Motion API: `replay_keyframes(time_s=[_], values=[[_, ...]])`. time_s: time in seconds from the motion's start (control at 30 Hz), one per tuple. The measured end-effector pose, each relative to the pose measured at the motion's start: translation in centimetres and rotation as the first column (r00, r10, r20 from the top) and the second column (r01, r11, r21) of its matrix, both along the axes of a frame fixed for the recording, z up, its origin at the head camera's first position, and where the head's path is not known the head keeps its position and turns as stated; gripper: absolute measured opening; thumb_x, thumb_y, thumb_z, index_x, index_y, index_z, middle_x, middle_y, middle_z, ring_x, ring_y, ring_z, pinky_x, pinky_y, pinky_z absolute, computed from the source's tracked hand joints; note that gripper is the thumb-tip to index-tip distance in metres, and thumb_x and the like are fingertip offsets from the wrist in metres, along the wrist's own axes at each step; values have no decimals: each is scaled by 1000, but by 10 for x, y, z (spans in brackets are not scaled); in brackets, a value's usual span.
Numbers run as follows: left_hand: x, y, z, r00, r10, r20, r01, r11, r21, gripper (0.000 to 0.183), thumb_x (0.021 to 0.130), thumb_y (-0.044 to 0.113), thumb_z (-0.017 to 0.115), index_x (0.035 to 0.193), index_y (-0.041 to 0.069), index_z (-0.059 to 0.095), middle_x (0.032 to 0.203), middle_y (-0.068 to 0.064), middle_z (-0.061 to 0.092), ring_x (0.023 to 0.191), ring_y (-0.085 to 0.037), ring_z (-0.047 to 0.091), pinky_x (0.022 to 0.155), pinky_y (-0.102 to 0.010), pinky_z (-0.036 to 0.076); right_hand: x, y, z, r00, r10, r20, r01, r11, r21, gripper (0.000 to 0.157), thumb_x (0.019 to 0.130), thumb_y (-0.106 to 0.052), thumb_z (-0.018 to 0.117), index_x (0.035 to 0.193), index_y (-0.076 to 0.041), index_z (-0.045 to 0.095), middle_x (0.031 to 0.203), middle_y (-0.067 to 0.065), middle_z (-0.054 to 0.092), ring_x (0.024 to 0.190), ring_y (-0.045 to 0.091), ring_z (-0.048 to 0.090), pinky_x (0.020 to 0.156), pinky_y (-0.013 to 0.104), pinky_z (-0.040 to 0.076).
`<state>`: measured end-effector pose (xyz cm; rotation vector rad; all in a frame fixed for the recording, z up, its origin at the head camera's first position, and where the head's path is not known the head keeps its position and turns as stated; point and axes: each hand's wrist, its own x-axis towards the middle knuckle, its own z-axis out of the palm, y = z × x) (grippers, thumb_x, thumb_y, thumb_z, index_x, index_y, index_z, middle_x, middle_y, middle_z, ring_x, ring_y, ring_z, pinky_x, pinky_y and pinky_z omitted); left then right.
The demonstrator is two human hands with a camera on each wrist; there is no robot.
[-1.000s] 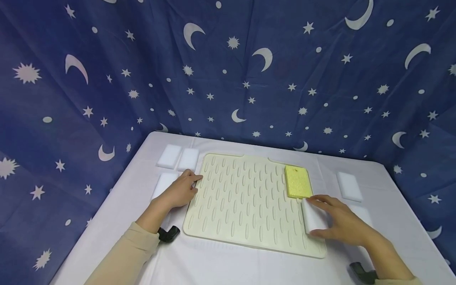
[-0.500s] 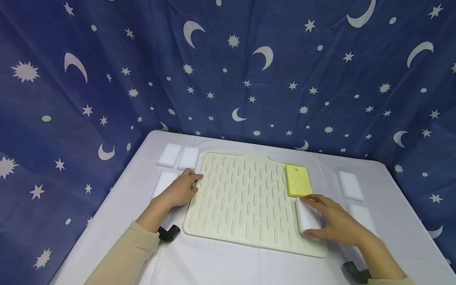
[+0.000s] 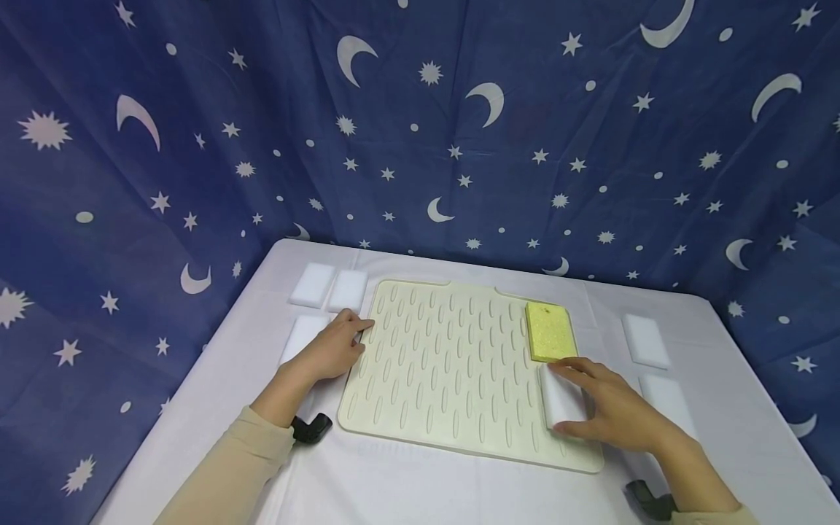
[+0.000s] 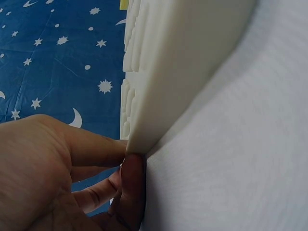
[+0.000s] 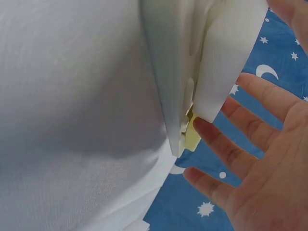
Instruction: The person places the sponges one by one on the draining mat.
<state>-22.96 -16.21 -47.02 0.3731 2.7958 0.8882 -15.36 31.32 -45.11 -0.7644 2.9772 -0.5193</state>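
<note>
A cream dish-drying mat (image 3: 453, 364) with raised oval ridges lies in the middle of the table. At its left edge my left hand (image 3: 335, 348) pinches the rim; the left wrist view shows the index finger and thumb meeting at the mat's edge (image 4: 163, 96). Toward the right side of the mat, my right hand (image 3: 610, 405) holds a white melamine sponge (image 3: 563, 397) between thumb and fingers, partly covering it. Just beyond that, a yellow sponge (image 3: 550, 332) lies flat near the mat's back right corner. In the right wrist view the fingertips touch the white sponge (image 5: 231, 53).
Several more white sponges lie on the white-covered table: two at the back left (image 3: 312, 284), one partly behind the left hand (image 3: 305, 335), and others on the right (image 3: 645, 341). A blue curtain (image 3: 420, 109) with moons and stars hangs behind the table.
My right hand has slid the white sponge a short way left onto the mat, below the yellow sponge. The left hand has stayed at the mat's edge.
</note>
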Motion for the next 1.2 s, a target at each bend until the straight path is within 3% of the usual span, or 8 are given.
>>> replay_keyframes(time_s=[0.5,1.2], values=[[1,0,1,1000,-10,-5,10,1000,-2,51,101,6,59,151,1,52,127,-11,52,94,-18,52,82,-33,45,0,-5,-2,999,-44,18,43,998,41,99,72,-68,84,150,-15,55,149,14,53,133,42,52,105,65,43],[0,-1,1,1000,-16,-1,16,1000,-1,52,100,7,60,151,2,52,128,-11,52,94,-19,52,82,-33,45,0,-3,5,999,-28,16,27,999,43,97,73,-71,82,149,-17,56,148,10,53,132,39,54,103,63,46]])
